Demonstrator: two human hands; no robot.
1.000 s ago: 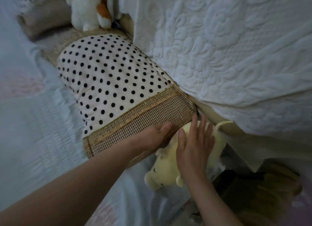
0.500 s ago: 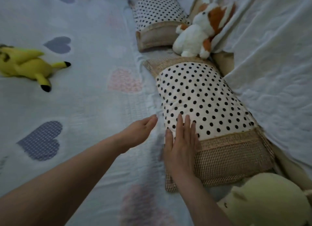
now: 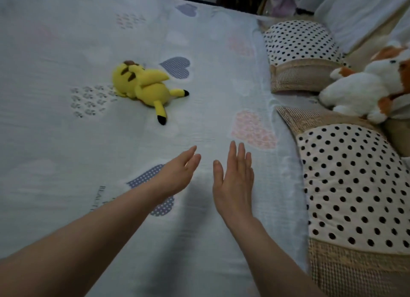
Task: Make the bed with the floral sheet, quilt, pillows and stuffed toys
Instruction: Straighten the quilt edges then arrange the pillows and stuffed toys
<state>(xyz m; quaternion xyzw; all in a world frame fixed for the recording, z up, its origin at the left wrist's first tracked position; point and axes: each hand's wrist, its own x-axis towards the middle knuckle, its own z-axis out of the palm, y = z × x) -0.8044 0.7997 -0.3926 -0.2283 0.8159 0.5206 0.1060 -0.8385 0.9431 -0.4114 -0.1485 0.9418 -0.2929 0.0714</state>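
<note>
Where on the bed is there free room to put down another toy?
Free: the cover between the yellow toy and the near pillow, beyond the left hand and right hand. Crowded: the right side, with the far pillow and white toy.

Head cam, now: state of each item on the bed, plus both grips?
left grip: open, fingers straight, holding nothing
right grip: open, fingers straight, holding nothing
heart-print sheet: spread flat
yellow stuffed toy: lying on the sheet, untouched
near polka-dot pillow: lying flat
far polka-dot pillow: lying flat
white-and-orange stuffed toy: lying where the two pillows meet
</note>
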